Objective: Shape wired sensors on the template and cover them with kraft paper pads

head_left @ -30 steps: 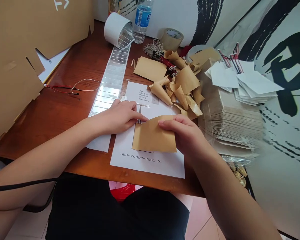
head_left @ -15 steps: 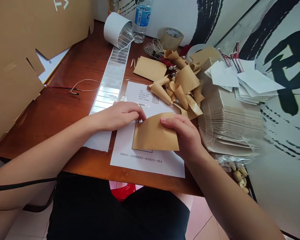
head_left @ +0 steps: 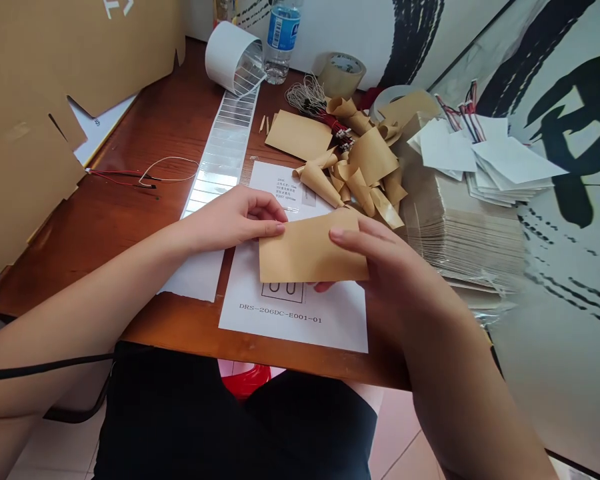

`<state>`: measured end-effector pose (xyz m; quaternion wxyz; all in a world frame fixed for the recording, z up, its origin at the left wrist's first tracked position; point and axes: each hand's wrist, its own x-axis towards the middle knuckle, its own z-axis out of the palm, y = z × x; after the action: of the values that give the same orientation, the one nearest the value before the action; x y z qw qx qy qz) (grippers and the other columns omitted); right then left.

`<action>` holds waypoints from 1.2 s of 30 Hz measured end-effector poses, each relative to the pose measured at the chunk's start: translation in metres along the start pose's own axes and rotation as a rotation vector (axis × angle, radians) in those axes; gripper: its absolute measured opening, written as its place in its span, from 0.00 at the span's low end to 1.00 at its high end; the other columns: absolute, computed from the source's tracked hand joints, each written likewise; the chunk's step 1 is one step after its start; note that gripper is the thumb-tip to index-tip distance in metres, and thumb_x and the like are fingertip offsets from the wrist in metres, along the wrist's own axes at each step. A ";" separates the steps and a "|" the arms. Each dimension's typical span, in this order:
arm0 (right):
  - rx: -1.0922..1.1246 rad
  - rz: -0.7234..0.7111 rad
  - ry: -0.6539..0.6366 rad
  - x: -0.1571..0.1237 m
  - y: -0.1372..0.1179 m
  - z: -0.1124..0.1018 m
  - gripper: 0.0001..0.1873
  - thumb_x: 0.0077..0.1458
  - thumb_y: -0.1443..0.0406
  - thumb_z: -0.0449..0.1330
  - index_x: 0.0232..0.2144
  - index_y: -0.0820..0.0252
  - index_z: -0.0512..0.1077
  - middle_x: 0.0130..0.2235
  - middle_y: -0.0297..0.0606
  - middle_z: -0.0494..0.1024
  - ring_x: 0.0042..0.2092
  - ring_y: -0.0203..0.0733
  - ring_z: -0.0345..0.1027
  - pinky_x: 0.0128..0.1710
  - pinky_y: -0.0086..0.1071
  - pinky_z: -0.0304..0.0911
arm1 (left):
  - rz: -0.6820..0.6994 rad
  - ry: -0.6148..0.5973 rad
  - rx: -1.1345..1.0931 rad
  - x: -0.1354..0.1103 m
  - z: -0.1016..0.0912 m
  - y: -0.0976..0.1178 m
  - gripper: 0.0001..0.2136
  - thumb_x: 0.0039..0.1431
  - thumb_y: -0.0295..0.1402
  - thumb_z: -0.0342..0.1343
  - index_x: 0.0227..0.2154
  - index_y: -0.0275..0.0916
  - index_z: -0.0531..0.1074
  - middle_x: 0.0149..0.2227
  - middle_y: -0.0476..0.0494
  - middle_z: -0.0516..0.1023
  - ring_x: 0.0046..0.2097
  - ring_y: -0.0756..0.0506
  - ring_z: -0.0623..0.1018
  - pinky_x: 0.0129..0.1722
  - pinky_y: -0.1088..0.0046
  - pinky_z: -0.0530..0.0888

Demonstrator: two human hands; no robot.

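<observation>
The right fingers pinch a kraft sheet over the printed sheet on the counter. The left fingers, pressed together, touch its edge. Kraft cones lie beyond the printed sheet.

1. A printed sheet lay on the wooden desk, near its front edge.
2. A kraft paper sheet sat over the printed sheet, between the left hand and the right hand.
3. A label strip ran behind the left hand to a label roll, beside a water bottle.
4. Paper cones lay behind the printed sheet, before a wire bundle and a tape roll.
5. A stack of kraft sheets stood right of the cones, with white paper sheets just behind it.
6. Loose wires lay left of the label strip, and a cardboard panel stood beyond them at the desk's left side.
</observation>
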<state>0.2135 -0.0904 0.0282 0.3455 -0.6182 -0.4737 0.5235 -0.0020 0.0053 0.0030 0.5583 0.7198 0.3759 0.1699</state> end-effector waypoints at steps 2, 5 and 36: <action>0.116 0.126 -0.198 0.001 -0.002 -0.001 0.25 0.46 0.51 0.72 0.44 0.56 0.76 0.31 0.38 0.80 0.28 0.45 0.76 0.24 0.36 0.74 | -0.040 0.060 -0.038 0.001 0.001 -0.001 0.08 0.58 0.34 0.64 0.37 0.37 0.78 0.37 0.43 0.83 0.38 0.47 0.80 0.38 0.68 0.76; 0.171 0.178 -0.174 0.004 -0.002 -0.003 0.28 0.41 0.56 0.77 0.42 0.60 0.76 0.27 0.36 0.79 0.23 0.40 0.73 0.20 0.32 0.72 | -0.102 0.079 -0.104 0.000 -0.001 0.000 0.07 0.57 0.32 0.66 0.39 0.37 0.79 0.38 0.43 0.84 0.39 0.47 0.81 0.39 0.66 0.79; 0.123 0.162 0.375 -0.049 0.048 0.047 0.20 0.57 0.50 0.67 0.44 0.54 0.71 0.27 0.33 0.81 0.24 0.47 0.76 0.30 0.38 0.75 | -0.007 -0.069 0.493 -0.006 -0.004 0.006 0.13 0.54 0.26 0.56 0.41 0.38 0.81 0.33 0.47 0.80 0.33 0.47 0.75 0.35 0.71 0.68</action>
<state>0.1788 -0.1550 -0.0104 0.4217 -0.7186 -0.3168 0.4534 -0.0062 0.0031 0.0103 0.3790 0.8382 0.3894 0.0466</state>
